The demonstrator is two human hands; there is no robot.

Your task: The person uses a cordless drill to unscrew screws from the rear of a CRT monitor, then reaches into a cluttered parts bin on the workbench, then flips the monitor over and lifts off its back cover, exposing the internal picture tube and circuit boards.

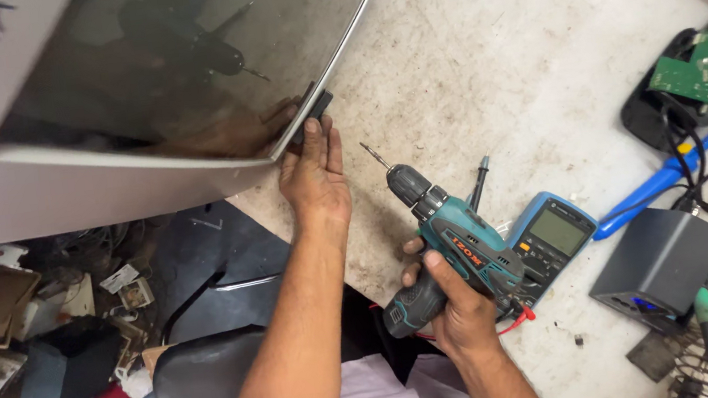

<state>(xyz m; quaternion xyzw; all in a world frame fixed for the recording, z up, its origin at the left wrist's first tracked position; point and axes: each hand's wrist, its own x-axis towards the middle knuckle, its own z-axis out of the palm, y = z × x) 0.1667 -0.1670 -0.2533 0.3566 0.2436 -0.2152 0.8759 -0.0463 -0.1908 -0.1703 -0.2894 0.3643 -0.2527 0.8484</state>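
Gripping: right hand (460, 307) wrapped tight round cordless drill (450, 246), bit aimed up-left.
Steadying: left hand (313, 177) flat, fingers spread under corner of flat screen panel (176, 68), thumb hidden.
Panel: tilted over workbench (480, 48), corner jutting past its edge.
Nearby: multimeter (553, 242) just beside drill; grey box (659, 260) further right.
Advice: line bit square, hold corner firm, squeeze trigger gently.
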